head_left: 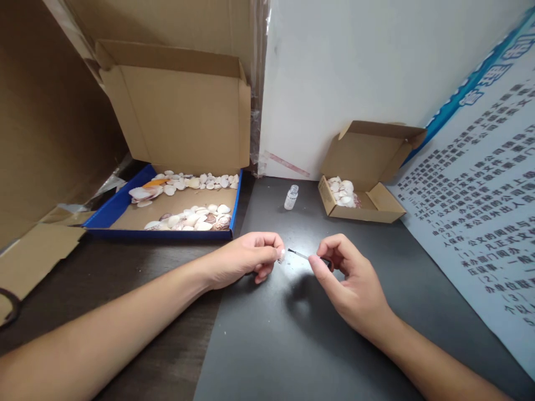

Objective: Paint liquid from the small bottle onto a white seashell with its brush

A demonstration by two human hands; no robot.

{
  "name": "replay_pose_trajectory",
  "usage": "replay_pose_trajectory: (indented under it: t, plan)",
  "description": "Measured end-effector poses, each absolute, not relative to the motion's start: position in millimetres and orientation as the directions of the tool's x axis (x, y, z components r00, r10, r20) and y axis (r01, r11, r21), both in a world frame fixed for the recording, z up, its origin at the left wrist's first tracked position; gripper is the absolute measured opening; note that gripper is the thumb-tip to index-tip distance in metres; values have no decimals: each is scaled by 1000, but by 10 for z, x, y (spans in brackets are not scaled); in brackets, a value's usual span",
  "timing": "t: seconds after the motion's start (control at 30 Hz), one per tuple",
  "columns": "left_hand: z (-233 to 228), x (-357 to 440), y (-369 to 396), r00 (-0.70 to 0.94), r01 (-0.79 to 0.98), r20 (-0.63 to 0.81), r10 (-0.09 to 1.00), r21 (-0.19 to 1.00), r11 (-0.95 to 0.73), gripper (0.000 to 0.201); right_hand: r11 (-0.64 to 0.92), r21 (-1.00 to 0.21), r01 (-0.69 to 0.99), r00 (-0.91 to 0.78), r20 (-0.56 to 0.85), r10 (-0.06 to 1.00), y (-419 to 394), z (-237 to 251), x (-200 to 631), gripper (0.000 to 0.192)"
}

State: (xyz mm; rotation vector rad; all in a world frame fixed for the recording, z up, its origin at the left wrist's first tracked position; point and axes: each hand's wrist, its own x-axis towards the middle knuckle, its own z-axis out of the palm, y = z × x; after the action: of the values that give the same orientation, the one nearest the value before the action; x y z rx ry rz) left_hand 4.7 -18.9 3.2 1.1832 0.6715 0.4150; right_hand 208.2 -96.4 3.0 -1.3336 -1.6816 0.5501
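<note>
Between the thumb and fingers of my left hand (254,256) is a small pale seashell (281,255), mostly covered by the fingertips. My right hand (351,281) pinches the dark cap end of a small applicator brush (298,254). Its thin stem points left, and the dark bristle tip sits just short of the shell, seemingly apart from it. Behind both hands a little clear glass bottle (291,197) stands upright without a cap on the dark grey mat (251,345).
An open blue-edged cardboard box (167,234) holding many shells stands at the back left. At the back right is a smaller open carton (368,214) with white shells. A printed sheet (472,223) borders the right side; flattened cardboard (39,259) lies far left.
</note>
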Motion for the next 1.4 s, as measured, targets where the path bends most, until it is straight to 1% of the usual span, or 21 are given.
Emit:
replay_pose_trajectory:
  t: [0.17, 0.27, 0.33, 0.4, 0.47, 0.6, 0.7, 0.83, 0.9, 1.0, 1.13, 1.27, 1.4]
  plan:
    - [32, 48, -190, 735, 47, -265, 624, 938, 342, 19, 359, -801, 480, -43, 387, 921, -953, 25, 2083, 12]
    - [32, 47, -188, 738, 49, -264, 621, 939, 341, 19, 335, -794, 507, -20, 378, 926, -943, 19, 2079, 12]
    - [32, 46, -187, 741, 50, -262, 619, 940, 338, 20, 345, -788, 510, -5, 398, 917, -943, 19, 2078, 12]
    - [32, 46, -187, 740, 48, -263, 619, 939, 341, 20, 374, -789, 488, -28, 414, 910, -948, 21, 2079, 12]
    - [33, 47, -187, 739, 45, -262, 621, 938, 343, 20, 376, -793, 479, -52, 402, 914, -956, 22, 2081, 12]
    - [35, 48, -190, 740, 48, -259, 620, 941, 335, 21, 353, -792, 498, -23, 394, 919, -962, 20, 2084, 12]
    - [35, 48, -191, 737, 49, -261, 623, 941, 336, 21, 381, -800, 463, -60, 401, 914, -961, 18, 2081, 11]
    - [32, 46, -188, 742, 49, -260, 618, 940, 337, 21, 352, -792, 498, -48, 381, 923, -961, 25, 2076, 13]
    - [31, 45, -186, 746, 51, -260, 613, 940, 337, 21, 360, -795, 488, -37, 393, 919, -962, 31, 2076, 13]
    - [34, 45, -187, 744, 49, -261, 615, 939, 340, 20, 373, -802, 467, -63, 390, 919, -964, 32, 2077, 11]
    - [40, 49, -191, 740, 51, -259, 621, 942, 332, 22, 321, -789, 523, -24, 363, 931, -963, 32, 2076, 12]
    - [41, 50, -191, 739, 53, -261, 621, 942, 332, 21, 367, -798, 478, -52, 392, 919, -959, 37, 2072, 11]
    - [38, 49, -190, 740, 55, -261, 620, 942, 332, 20, 342, -791, 507, -47, 371, 927, -957, 42, 2065, 11]
